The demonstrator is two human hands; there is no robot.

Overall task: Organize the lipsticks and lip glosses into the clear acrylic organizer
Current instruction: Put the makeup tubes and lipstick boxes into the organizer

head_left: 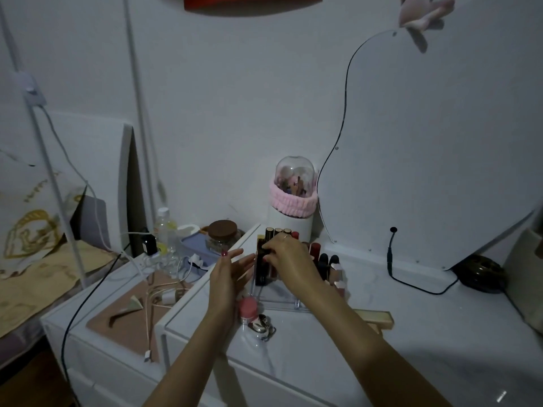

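The clear acrylic organizer (280, 301) stands on the white tabletop (411, 333), holding several upright lipsticks and lip glosses (320, 259) in its back and right slots. My right hand (289, 255) reaches over it, fingers pinched on a dark lipstick tube (261, 270) standing in a front-left slot. My left hand (230, 270) hovers just left of the organizer, fingers spread and holding nothing. A pink-capped round jar (247, 309) and a small shiny clip-like object (262, 327) lie in front of the organizer.
A white brush holder with a clear dome and pink band (293, 198) stands behind the organizer. A curvy mirror (435, 148) leans at the right with a black cable (417, 284). A gold box (377, 318) lies right of my arm. Chargers, bottle and jar clutter the lower left cabinet (117, 324).
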